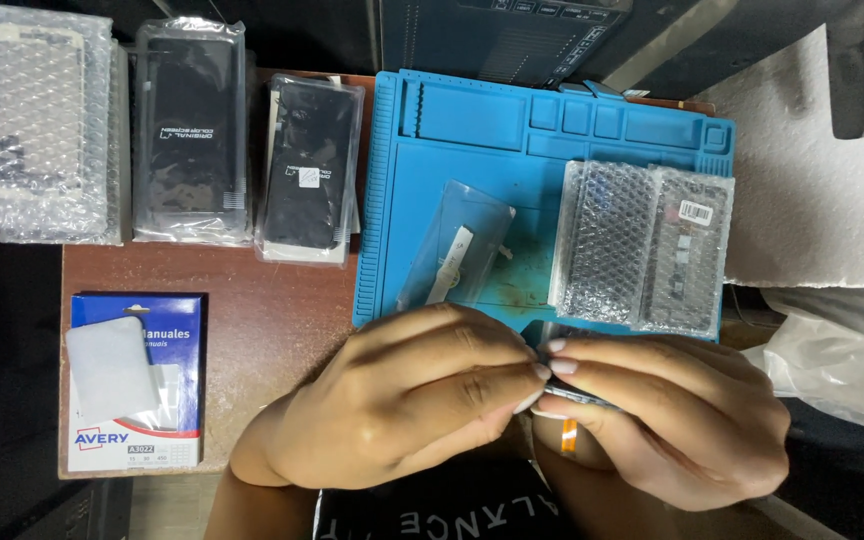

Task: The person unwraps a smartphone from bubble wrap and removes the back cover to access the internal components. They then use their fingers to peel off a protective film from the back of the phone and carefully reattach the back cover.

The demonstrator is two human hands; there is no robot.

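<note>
- Over the near edge of the blue work mat (452,150), the left hand (402,400) and right hand (682,420) meet, fingertips pinched on a thin dark phone part (577,397) with an orange flex strip (569,436).
- Bubble-wrapped screens (642,245) lie unopened beyond; the work looks only begun.

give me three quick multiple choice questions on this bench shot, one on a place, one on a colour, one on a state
1. Where does the label pack lie?
A. on the brown table, left of the mat
B. on the mat
C. on the bubble-wrapped parts

2. What colour is the work mat?
A. green
B. blue
C. grey

3. What are the left hand and right hand doing?
A. resting flat and apart
B. both pinching one thin dark part between them
C. lifting the mat

Answers: 1 A, it sits on bare wood at lower left; 2 B, the mat is plainly blue; 3 B, the fingertips of both meet on it.
</note>
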